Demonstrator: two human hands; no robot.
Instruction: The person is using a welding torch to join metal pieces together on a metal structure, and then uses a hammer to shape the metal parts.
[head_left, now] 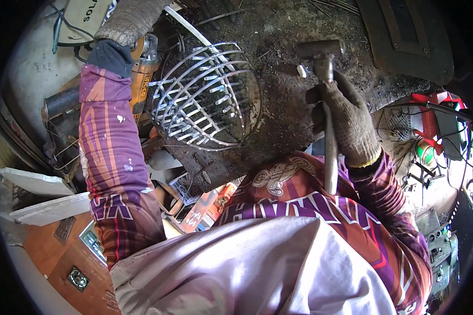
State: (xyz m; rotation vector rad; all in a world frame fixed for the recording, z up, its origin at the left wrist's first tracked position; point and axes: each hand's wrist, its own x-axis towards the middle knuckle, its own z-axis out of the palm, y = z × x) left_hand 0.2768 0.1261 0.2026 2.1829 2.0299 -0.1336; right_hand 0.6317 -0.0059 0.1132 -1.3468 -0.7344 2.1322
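Right grip (pixel 347 128) closed firmly round the hammer (pixel 325 79) handle, left grip (pixel 129 21) unclear beside the wire guard (pixel 205 97); advisable to strike squarely, guard steadied on the counter (pixel 278 31).

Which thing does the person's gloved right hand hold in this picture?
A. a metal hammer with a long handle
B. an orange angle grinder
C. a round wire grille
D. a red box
A: the right hand in a knitted glove grips the handle of the metal hammer, whose head is raised over the dark, dirty workbench beside the round wire grille.
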